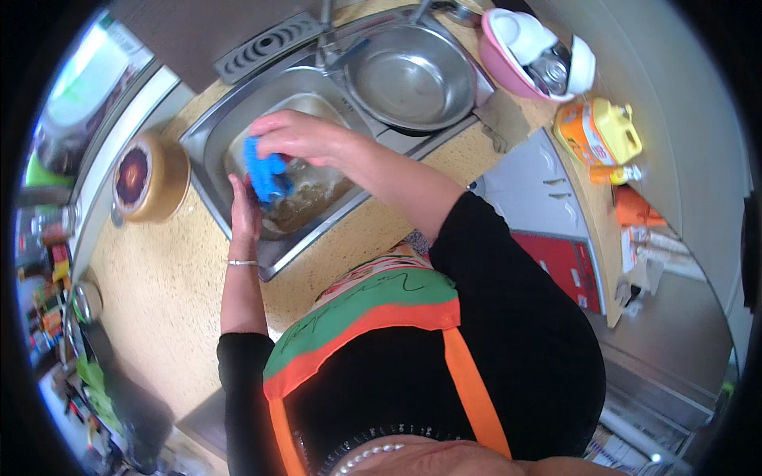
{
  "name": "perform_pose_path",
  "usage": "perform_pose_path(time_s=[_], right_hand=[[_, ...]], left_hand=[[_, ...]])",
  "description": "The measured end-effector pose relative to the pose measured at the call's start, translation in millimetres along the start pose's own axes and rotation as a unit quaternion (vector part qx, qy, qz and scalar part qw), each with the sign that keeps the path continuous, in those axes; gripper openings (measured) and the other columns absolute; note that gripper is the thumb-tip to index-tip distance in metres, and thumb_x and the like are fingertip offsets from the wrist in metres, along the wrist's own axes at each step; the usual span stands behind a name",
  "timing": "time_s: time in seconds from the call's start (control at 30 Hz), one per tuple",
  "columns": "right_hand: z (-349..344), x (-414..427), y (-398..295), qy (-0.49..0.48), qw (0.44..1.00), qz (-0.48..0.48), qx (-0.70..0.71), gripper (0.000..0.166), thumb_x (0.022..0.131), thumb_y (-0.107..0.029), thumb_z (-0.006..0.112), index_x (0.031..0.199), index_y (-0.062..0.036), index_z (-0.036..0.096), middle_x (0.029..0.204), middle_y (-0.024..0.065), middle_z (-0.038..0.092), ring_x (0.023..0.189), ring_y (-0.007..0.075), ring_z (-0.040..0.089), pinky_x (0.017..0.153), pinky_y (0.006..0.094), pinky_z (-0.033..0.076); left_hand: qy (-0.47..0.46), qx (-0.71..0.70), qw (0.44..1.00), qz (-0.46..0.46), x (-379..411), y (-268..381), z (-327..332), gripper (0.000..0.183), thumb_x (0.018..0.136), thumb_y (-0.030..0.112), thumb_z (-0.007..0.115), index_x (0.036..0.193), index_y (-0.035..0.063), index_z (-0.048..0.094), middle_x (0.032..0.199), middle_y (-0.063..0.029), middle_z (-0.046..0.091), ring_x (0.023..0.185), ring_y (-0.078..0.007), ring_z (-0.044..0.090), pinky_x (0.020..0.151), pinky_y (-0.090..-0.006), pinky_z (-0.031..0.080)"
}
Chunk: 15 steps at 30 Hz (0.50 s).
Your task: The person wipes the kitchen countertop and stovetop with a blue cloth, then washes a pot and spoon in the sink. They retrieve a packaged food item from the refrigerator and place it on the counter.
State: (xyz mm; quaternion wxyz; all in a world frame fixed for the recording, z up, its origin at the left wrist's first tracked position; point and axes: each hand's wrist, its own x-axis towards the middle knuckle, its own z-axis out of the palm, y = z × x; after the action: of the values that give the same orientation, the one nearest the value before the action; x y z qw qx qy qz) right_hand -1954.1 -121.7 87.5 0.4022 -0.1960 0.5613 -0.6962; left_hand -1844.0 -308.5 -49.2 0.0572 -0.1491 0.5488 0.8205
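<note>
Over the sink basin (pixel 217 149), my right hand (pixel 297 138) grips a bunched blue cloth (pixel 262 172) that hangs from its fingers. My left hand (pixel 245 211) is upright at the basin's near left side, its palm turned to the cloth and close against it; its fingers are partly hidden behind the cloth, so I cannot tell whether it holds part of it. Murky water (pixel 297 205) with some froth lies in the basin below. A large round metal bowl (pixel 411 77) rests over the sink's right side, beside the faucet (pixel 327 50).
A gold-coloured pot (pixel 156 178) stands left of the sink. At the back right are a pink basin (pixel 500 59) holding white bowls, a grey cloth (pixel 503 119) on the counter edge and a yellow jug (pixel 616 137) with an orange label. Jars and packages line the far left.
</note>
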Motion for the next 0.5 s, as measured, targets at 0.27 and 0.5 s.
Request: perform_pose_path(time_s=[0.27, 0.5], right_hand=[[33.1, 1.2, -3.5, 0.101, 0.974, -0.172, -0.112, 0.019, 0.086, -0.009, 0.065, 0.103, -0.002, 0.065, 0.084, 0.0077, 0.066, 0.078, 0.014, 0.063, 0.071, 0.033, 0.054], [31.6, -19.7, 38.0, 0.069, 0.965, -0.213, -0.138, 0.028, 0.088, -0.017, 0.068, 0.111, -0.0018, 0.064, 0.098, 0.015, 0.07, 0.09, 0.0245, 0.067, 0.082, 0.036, 0.052]], left_hand=[[0.004, -0.145, 0.989, -0.036, 26.9, -23.0, 19.7, 0.063, 0.107, 0.05, 0.036, 0.154, 0.0083, 0.032, 0.157, -0.008, 0.038, 0.144, -0.0231, 0.037, 0.118, -0.0444, 0.029], [-0.06, -0.261, 0.959, -0.093, 22.2, -42.2, 18.3, 0.057, 0.103, 0.052, 0.048, 0.146, 0.0164, 0.043, 0.146, -0.0052, 0.048, 0.136, -0.0237, 0.046, 0.114, -0.046, 0.038]])
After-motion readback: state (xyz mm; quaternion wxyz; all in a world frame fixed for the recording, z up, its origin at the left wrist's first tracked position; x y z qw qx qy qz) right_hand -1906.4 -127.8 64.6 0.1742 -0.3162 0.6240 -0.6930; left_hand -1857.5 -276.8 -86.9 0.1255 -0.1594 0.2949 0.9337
